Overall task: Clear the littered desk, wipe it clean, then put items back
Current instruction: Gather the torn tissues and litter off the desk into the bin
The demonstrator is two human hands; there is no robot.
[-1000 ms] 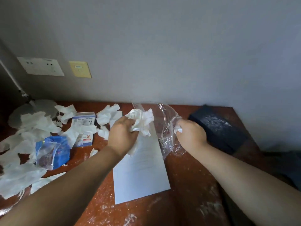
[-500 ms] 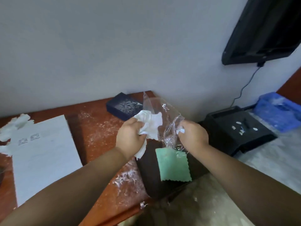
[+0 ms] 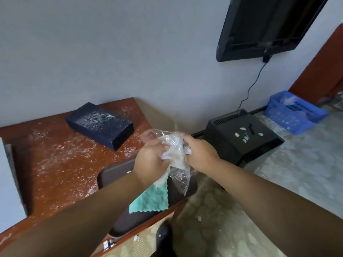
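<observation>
Both hands meet above the right end of the reddish-brown desk point(image 3: 61, 164). My left hand point(image 3: 152, 160) grips a wad of crumpled white tissue point(image 3: 173, 153) pushed into a clear plastic bag point(image 3: 179, 175). My right hand point(image 3: 201, 153) pinches the bag's rim at the right side. The bag's lower part hangs down between my wrists. Below the hands, a green cloth point(image 3: 152, 200) lies on a dark tray point(image 3: 115, 173) at the desk's right edge. White dust speckles the desk top.
A dusty dark blue box point(image 3: 99, 125) lies near the wall. A white paper sheet point(image 3: 9, 182) shows at the far left. On the floor stand a black device point(image 3: 239, 138) and a blue basket point(image 3: 295, 112). A black screen point(image 3: 265, 26) hangs on the wall.
The view swung right from the littered left side to the desk's right end. My left hand has pushed the tissue wad from outside the bag down into it.
</observation>
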